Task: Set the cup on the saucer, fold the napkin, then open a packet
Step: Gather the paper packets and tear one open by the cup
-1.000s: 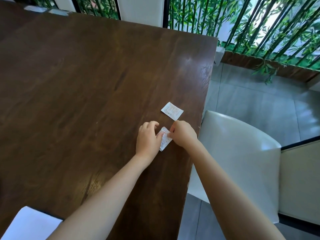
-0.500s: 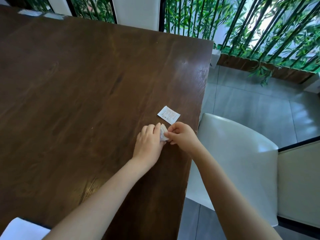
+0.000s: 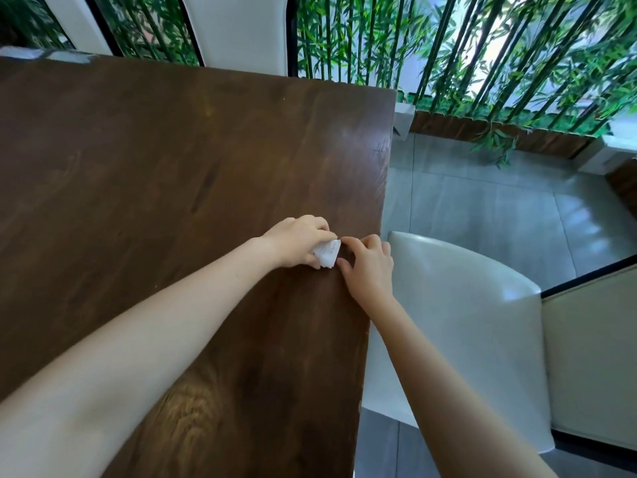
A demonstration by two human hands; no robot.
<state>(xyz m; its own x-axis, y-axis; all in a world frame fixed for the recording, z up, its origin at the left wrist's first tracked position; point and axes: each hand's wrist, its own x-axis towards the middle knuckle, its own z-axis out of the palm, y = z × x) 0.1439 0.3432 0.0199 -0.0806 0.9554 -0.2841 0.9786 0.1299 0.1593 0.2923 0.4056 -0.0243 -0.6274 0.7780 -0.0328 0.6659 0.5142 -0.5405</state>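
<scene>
Packet (image 3: 326,256) half-hidden — left hand (image 3: 300,241) grips it.

Packet (image 3: 326,256) between hands, above table (image 3: 138,184).

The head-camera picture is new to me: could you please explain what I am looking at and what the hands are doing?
There is no machine here. A person wears a wide-angle camera on the head, so the single picture looks forward and down along both bare arms.

The surface is a dark wooden table. To its right stands a white chair on a grey tiled floor, with bamboo plants behind.

The left hand pinches a small white packet near the table's right edge. The right hand is at the packet's right side, fingertips at its edge, as if to tear it open; whether it has a firm grip I cannot tell. No cup, saucer or napkin shows in this picture.
</scene>
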